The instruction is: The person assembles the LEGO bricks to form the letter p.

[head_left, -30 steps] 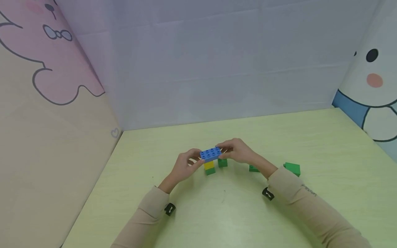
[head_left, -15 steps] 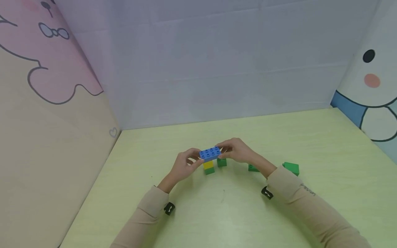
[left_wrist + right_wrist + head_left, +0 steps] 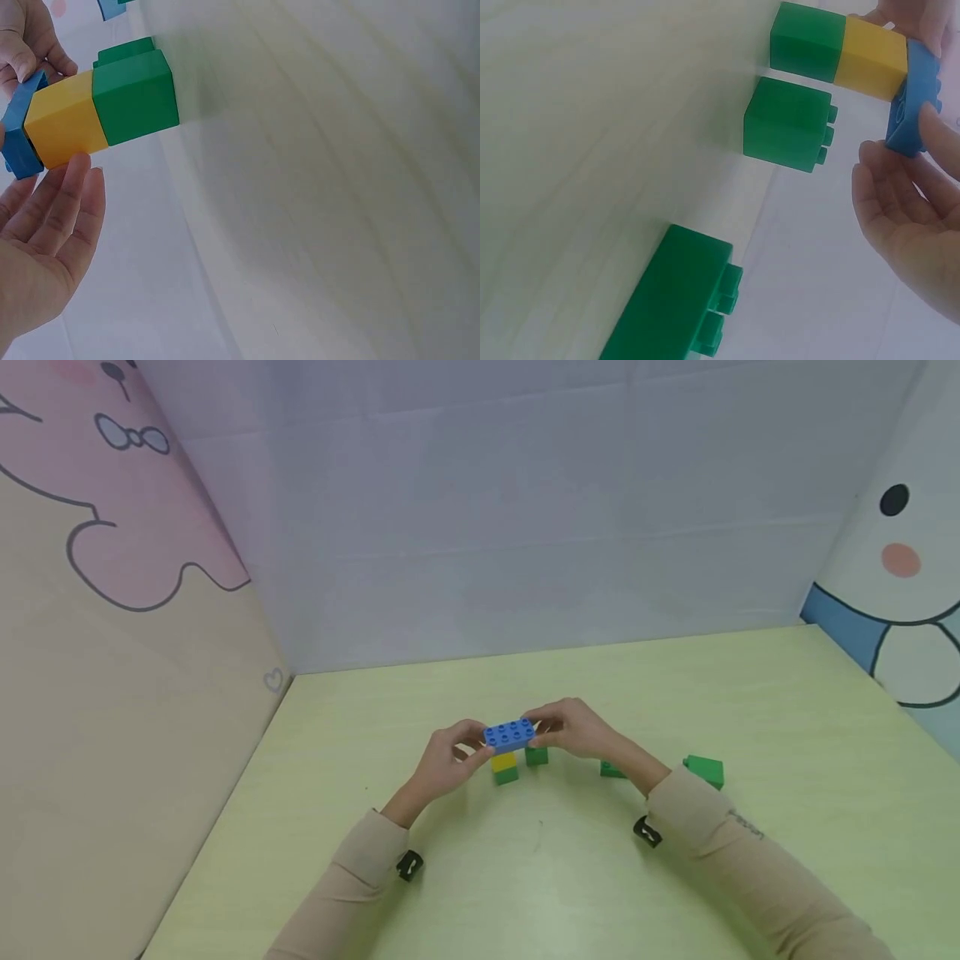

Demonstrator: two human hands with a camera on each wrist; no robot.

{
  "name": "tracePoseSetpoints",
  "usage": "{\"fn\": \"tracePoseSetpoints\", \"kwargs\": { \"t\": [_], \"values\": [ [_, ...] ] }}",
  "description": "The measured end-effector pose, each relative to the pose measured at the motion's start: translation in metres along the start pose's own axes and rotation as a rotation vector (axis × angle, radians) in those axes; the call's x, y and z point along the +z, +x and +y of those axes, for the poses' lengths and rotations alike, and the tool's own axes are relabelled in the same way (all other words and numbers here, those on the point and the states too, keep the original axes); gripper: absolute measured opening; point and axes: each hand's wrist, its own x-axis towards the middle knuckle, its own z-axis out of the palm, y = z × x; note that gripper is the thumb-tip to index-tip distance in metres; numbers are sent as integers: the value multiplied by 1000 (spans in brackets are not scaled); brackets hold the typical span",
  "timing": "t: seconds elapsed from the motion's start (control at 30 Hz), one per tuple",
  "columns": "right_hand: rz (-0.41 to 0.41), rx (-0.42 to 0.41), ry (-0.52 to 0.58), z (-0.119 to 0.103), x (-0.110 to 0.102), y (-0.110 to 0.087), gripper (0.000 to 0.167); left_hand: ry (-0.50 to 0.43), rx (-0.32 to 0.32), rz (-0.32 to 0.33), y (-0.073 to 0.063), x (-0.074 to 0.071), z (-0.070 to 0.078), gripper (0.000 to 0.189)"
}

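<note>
A blue toy building brick (image 3: 510, 737) with two rows of studs is held level between both hands. My left hand (image 3: 450, 760) pinches its left end, and my right hand (image 3: 573, 728) pinches its right end. Right beneath it a yellow brick (image 3: 67, 120) sits on a green brick (image 3: 135, 97), which stands on the table. In the right wrist view the blue brick's right part juts out past the yellow one, its hollow underside showing. Just right of this stack, a separate green brick (image 3: 787, 124) stands studs up.
Another green brick (image 3: 612, 769) lies by the right wrist, partly hidden behind it. Farther right a green piece (image 3: 705, 770) rests near the right sleeve. Black clips (image 3: 410, 865) show beside the cuffs. A pale curtain (image 3: 525, 527) hangs behind the table (image 3: 540, 893).
Both hands keep the blue brick over the yellow one, with hardly any movement. The whole view shifts slightly.
</note>
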Motion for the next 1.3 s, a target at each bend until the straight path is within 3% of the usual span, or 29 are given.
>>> {"fn": "tracePoseSetpoints", "kwargs": {
  "t": [0.6,0.67,0.9,1.3],
  "values": [
    [34,36,2,-7,1,-3,33,-84,-110,-65,6,-5,-3,24],
    [32,37,1,-8,0,-2,33,-77,-114,-64,6,-5,0,24],
    [27,48,-14,-10,-1,-1,33,-69,-87,-65,3,-15,35,19],
    [19,40,-18,-7,-1,0,31,-83,-99,-71,4,-14,36,20]
  ]
}}
